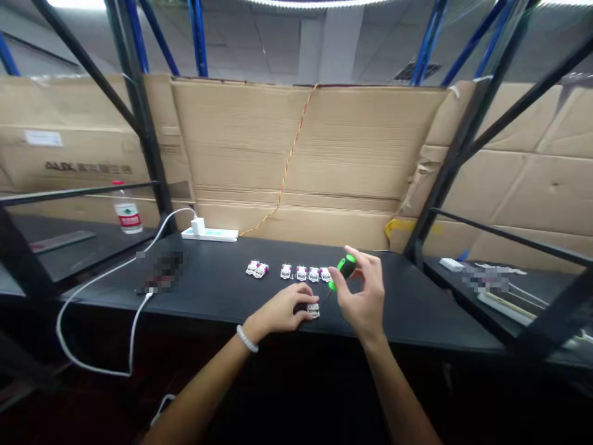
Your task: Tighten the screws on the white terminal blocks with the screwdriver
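Observation:
My right hand [364, 293] grips a green and black screwdriver [345, 266], its thin shaft slanting down to the left. The tip is at or just beside a small white part [314, 309] near the table's front edge; contact is too small to tell. With fingers bent round its left side, my left hand [290, 307] pinches that white part against the table. Behind my hands lie several similar white parts with purple bits [301, 273] in a loose row. A pair of them [257, 269] sits farther left.
A white power strip [210, 234] with a plugged-in charger stands at the back left. Its white cable [99, 275] loops to a blurred device [162, 272]. A bottle [126, 210] stands on the left shelf. Cardboard [296, 148] walls the back; dark metal posts [451, 161] flank the table.

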Available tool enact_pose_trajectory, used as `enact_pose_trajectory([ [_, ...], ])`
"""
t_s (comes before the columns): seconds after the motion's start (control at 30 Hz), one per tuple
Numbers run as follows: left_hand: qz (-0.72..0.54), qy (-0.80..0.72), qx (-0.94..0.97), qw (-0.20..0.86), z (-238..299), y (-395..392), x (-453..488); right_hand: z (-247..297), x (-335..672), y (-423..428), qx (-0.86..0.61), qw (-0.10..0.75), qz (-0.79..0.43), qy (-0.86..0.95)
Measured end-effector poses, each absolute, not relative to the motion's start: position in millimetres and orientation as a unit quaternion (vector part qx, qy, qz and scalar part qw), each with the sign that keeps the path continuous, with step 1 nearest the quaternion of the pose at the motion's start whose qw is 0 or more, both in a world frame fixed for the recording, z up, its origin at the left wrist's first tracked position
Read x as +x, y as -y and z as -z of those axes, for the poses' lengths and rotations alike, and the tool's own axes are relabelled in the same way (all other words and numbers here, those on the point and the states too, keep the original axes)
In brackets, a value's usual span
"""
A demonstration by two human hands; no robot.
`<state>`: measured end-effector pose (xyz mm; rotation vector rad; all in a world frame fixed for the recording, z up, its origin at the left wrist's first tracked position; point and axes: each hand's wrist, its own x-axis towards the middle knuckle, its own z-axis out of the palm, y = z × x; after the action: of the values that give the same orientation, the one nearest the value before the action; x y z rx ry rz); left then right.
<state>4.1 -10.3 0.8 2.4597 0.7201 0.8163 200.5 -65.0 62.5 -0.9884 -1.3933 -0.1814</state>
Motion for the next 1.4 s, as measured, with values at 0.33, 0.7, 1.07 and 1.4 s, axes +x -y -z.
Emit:
enact_pose_trajectory([
  [0.33,-0.291,-0.262,0.893,0.223,-1.5,9.7,3.7,-55.7,199.6,64.2,-0.39,0.652,-0.022,0.65],
  [0.7,-0.293,-0.261,0.892,0.223,-4.9,11.6,4.0,-58.8,205.6,66.7,-0.4,0.628,-0.022,0.667],
  [1.07,-0.295,-0.266,0.891,0.221,-2.3,11.0,4.5,-64.0,206.9,65.0,-0.392,0.632,0.027,0.668],
  [1.4,-0.295,-0.265,0.889,0.228,-2.2,11.5,5.0,-67.8,203.9,56.0,-0.413,0.636,0.052,0.65],
])
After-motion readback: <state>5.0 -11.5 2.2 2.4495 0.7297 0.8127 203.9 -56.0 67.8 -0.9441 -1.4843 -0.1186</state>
